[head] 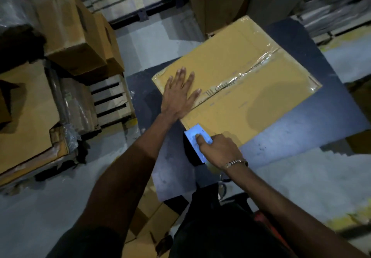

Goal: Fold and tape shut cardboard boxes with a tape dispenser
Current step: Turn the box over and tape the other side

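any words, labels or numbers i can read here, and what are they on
None can be read.
Box on the table: faint dark marks along the taped seam, too blurred to read.
Tape dispenser in the right hand: plain blue, no text visible.
Stacked boxes at left: dark patches on the sides, not legible.

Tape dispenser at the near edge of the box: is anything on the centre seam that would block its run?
Yes. The left hand lies flat beside the seam, thumb reaching onto it. Beyond the thumb, the seam carries only clear tape. The right hand grips the tape dispenser at the cardboard box edge.
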Available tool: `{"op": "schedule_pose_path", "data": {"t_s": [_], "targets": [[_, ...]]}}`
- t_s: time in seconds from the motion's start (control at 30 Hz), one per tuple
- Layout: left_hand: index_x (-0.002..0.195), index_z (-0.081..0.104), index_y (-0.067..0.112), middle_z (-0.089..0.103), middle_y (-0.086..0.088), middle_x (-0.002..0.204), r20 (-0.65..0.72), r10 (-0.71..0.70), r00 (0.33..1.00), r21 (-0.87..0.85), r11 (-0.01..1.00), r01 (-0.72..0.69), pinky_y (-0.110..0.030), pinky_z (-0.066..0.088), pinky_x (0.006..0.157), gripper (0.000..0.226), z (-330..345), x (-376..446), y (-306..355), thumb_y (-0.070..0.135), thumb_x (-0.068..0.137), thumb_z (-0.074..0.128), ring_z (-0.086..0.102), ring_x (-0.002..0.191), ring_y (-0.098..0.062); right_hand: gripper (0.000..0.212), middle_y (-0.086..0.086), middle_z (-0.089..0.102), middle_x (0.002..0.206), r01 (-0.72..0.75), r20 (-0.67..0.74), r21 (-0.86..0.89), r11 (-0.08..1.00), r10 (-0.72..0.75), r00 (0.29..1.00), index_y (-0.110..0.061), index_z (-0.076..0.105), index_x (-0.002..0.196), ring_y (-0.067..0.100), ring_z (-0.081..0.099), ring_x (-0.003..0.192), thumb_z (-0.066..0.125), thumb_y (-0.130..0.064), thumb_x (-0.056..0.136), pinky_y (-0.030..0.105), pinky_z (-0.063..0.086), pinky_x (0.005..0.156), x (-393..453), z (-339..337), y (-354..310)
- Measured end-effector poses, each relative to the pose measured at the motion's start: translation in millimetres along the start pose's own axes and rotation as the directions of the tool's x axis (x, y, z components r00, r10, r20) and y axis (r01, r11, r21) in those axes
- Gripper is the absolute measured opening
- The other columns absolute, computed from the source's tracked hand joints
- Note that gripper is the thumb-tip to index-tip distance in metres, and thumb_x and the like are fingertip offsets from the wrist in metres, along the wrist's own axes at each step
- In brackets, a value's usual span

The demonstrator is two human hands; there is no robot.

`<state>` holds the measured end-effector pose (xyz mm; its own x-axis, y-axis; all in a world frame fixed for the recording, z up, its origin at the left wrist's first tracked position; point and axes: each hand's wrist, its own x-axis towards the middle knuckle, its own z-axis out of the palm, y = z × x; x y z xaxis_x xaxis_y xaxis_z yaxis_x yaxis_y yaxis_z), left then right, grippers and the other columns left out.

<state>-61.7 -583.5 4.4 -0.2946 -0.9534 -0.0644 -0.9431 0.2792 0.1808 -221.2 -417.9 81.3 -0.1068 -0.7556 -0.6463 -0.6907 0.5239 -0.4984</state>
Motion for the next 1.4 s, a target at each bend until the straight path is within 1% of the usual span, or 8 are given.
{"op": "schedule_pose_path", "data": {"t_s": [0.13,0.33,0.43,0.57,0.67,0.87,1.1,1.4], "targets": [[0.17,0.006,0.026,-0.004,-0.006,0.177,0.008,-0.005,1.0,0.026,1.0,0.005,-0.046,-0.001,0.132,0.075,-0.6,-1.5,0.6,0.068,0.108,0.012,-0.006,0.163,-0.019,0.067,0.014,0.073,0.092,0.009,-0.001,-0.042,0.999,-0.009,1.0,-0.02,0.059,0.068,0.035,0.067,0.091,0.036,-0.081,0.082,0.037,0.051,0.077,-16.7,0.7,24.3],[0.169,-0.005,0.023,-0.013,-0.004,0.176,0.091,0.048,0.995,0.046,0.998,-0.052,-0.054,-0.005,0.13,0.079,3.5,-32.0,41.8,0.07,0.106,0.005,-0.014,0.162,-0.018,0.056,0.014,0.07,0.11,0.0,0.024,-0.025,1.0,0.0,1.0,-0.018,0.058,0.083,0.033,0.066,0.099,0.047,-0.073,0.089,0.035,0.047,0.079,-5.2,-2.7,23.8],[0.169,-0.003,0.027,-0.009,-0.003,0.177,0.072,0.058,0.996,0.04,0.997,-0.061,-0.049,-0.003,0.131,0.077,10.7,-41.1,49.0,0.069,0.105,0.005,-0.011,0.163,-0.018,0.064,0.015,0.071,0.109,0.007,-0.006,-0.016,1.0,-0.007,1.0,-0.014,0.067,0.092,0.034,0.066,0.101,0.045,-0.074,0.089,0.037,0.049,0.083,-13.6,-1.7,24.9],[0.169,-0.003,0.028,-0.01,-0.004,0.177,0.061,0.038,0.997,0.064,0.997,-0.041,-0.048,-0.003,0.131,0.076,11.1,-40.4,46.6,0.069,0.106,0.004,-0.011,0.163,-0.019,0.075,0.012,0.07,0.084,-0.012,0.017,-0.019,1.0,0.012,1.0,-0.015,0.064,0.07,0.035,0.069,0.088,0.037,-0.085,0.079,0.037,0.052,0.075,-36.9,2.9,58.5],[0.169,-0.004,0.027,-0.01,-0.005,0.177,0.061,0.021,0.998,0.052,0.998,-0.024,-0.051,-0.002,0.131,0.076,8.8,-41.8,50.3,0.069,0.106,0.004,-0.011,0.163,-0.02,0.085,0.014,0.072,0.094,-0.039,-0.045,-0.025,0.999,0.038,0.998,-0.011,0.069,0.087,0.035,0.068,0.091,0.037,-0.088,0.076,0.039,0.055,0.08,-48.7,5.7,74.5],[0.17,0.005,0.028,-0.005,-0.001,0.177,0.075,0.058,0.995,0.007,0.998,-0.059,-0.049,-0.005,0.131,0.078,15.3,-76.7,85.3,0.072,0.105,0.007,-0.008,0.163,-0.018,0.064,0.015,0.068,0.089,-0.001,-0.051,0.004,1.0,0.001,0.999,-0.018,0.054,0.071,0.037,0.068,0.094,0.047,-0.081,0.084,0.033,0.045,0.072,-50.4,3.3,76.2],[0.169,0.007,0.03,-0.005,-0.003,0.177,0.057,0.042,0.997,0.002,0.999,-0.042,-0.052,0.001,0.131,0.076,20.1,-74.5,82.2,0.071,0.106,0.011,-0.007,0.163,-0.021,0.091,0.012,0.071,0.088,-0.06,-0.104,-0.061,0.996,0.054,0.993,-0.014,0.068,0.082,0.032,0.069,0.086,0.03,-0.096,0.07,0.037,0.057,0.076,-82.2,8.6,114.8],[0.169,-0.004,0.023,-0.011,-0.005,0.177,0.071,0.165,0.984,0.036,0.985,-0.168,-0.047,-0.004,0.131,0.085,32.7,-115.3,114.3,0.075,0.105,0.012,-0.011,0.163,-0.019,0.066,0.003,0.062,0.068,-0.046,-0.16,0.022,0.999,0.049,0.986,-0.015,0.06,0.065,0.026,0.062,0.07,0.05,-0.077,0.088,0.033,0.047,0.063,-100.8,10.9,129.7]]}}
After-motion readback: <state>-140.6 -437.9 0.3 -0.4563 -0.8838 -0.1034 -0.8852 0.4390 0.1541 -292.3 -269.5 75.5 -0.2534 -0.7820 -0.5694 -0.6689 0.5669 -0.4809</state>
